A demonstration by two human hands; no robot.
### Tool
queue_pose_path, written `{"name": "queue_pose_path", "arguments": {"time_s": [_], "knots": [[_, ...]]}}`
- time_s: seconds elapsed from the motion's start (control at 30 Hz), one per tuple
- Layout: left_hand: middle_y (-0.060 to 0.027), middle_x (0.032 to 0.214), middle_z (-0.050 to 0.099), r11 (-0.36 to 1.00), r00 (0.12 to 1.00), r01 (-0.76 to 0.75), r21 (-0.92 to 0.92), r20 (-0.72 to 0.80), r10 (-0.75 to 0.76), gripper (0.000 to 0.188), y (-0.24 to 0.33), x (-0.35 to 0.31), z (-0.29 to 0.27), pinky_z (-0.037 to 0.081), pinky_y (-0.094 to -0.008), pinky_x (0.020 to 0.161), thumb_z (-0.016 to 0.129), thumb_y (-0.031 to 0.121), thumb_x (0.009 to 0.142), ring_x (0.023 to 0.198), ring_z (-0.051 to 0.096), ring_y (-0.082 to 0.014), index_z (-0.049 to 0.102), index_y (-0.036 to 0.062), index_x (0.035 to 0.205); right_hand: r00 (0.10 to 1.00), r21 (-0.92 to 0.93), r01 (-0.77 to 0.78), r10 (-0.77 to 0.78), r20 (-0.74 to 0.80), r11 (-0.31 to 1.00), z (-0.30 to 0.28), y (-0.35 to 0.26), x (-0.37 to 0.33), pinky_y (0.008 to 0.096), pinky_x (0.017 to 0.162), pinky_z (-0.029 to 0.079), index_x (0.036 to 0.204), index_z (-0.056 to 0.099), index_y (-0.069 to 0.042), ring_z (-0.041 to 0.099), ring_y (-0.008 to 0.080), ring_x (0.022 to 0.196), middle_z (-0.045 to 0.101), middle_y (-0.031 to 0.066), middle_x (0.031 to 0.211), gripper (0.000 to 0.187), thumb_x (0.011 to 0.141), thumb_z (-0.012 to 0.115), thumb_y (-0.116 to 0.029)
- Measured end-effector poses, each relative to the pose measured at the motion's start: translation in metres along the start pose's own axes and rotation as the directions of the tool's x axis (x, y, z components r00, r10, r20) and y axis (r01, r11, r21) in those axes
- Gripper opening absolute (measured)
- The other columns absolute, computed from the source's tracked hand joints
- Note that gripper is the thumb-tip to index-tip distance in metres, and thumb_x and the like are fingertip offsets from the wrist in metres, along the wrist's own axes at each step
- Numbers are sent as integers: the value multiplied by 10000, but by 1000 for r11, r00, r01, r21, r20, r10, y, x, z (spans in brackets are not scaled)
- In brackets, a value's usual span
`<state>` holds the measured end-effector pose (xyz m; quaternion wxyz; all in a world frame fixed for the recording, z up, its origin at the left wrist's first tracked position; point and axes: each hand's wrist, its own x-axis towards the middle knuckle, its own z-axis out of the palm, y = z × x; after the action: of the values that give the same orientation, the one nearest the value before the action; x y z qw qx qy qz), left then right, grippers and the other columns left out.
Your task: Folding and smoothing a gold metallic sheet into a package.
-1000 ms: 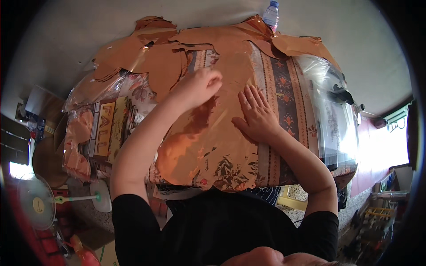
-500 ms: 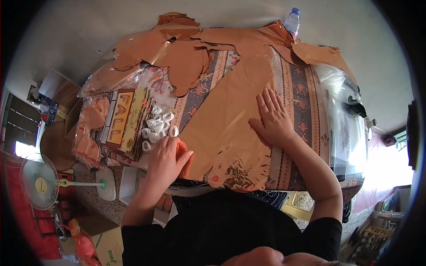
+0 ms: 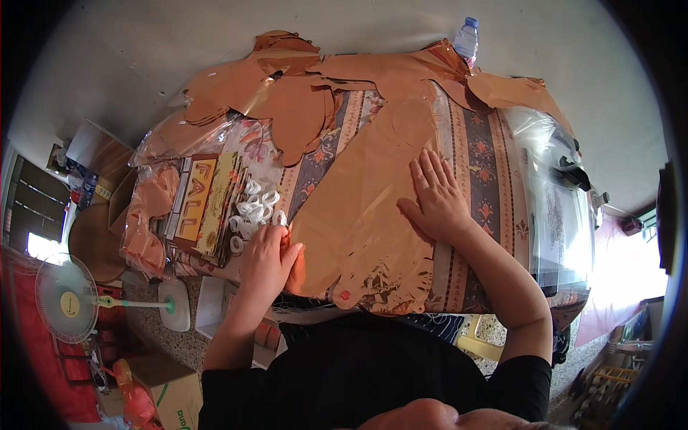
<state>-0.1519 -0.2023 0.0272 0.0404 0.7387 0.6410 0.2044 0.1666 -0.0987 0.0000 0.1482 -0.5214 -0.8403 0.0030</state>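
Observation:
A large flat copper-coloured foil balloon (image 3: 358, 193) lies slantwise across the patterned tablecloth. Dark leaf-like markings and a small red spot show at its near end. My right hand (image 3: 438, 197) rests flat on its right edge, fingers stretched out and thumb apart. At the left edge, my left hand (image 3: 266, 254) has its fingers bent and thumb close to them, gripping the foil's border; the fingertips are partly hidden. An orange patch of foil shows beside that thumb. Just beyond the left hand lies a pile of white ring-shaped rolls (image 3: 254, 204).
Left of the rolls are flat printed packets (image 3: 197, 208) and clear-wrapped orange foil (image 3: 149, 215). More flat copper foil pieces (image 3: 301, 118) cover the far side, near a water bottle (image 3: 466, 41). Clear plastic sleeves (image 3: 562, 222) lie at right. A fan (image 3: 68, 301) stands at lower left.
The view has shifted slightly. Both hands stay on the foil balloon in nearly the same places, the left thumb a little closer to its fingers.

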Motion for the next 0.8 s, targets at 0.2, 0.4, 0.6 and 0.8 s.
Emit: {"name": "queue_pose_path", "arguments": {"time_s": [0.2,0.4,0.6,0.8], "knots": [[-134,977,550,1000,999,24,-19,49,-23,397,4,2,-6,478,-425,808,716,330,830,934,571,-331,534,29,1013,1000,-4,1,-1,-10,1000,1,0,0,452,1191,123,1436,327,59,201,390,1445,288,273,1510,766,925,492,-487],[-153,993,543,999,997,20,45,71,-23,488,5,3,-8,482,-430,807,759,364,784,938,570,-341,525,14,1031,1000,2,2,-2,-9,1000,0,0,0,452,1191,124,1435,327,60,202,392,1444,289,274,1509,765,924,497,-484],[-127,963,565,996,991,87,6,100,-87,462,4,6,-10,486,-405,761,761,354,791,897,586,-307,522,32,1022,1000,-1,11,-11,-27,1000,0,0,0,459,1188,129,1427,342,63,218,397,1437,301,279,1501,759,922,505,-480],[-114,911,567,992,984,122,-20,137,-119,369,5,9,-13,485,-378,730,745,306,811,848,594,-286,539,26,936,999,4,21,-21,-43,1000,2,1,0,464,1186,133,1423,348,63,228,398,1433,311,279,1496,754,920,505,-478]]}}
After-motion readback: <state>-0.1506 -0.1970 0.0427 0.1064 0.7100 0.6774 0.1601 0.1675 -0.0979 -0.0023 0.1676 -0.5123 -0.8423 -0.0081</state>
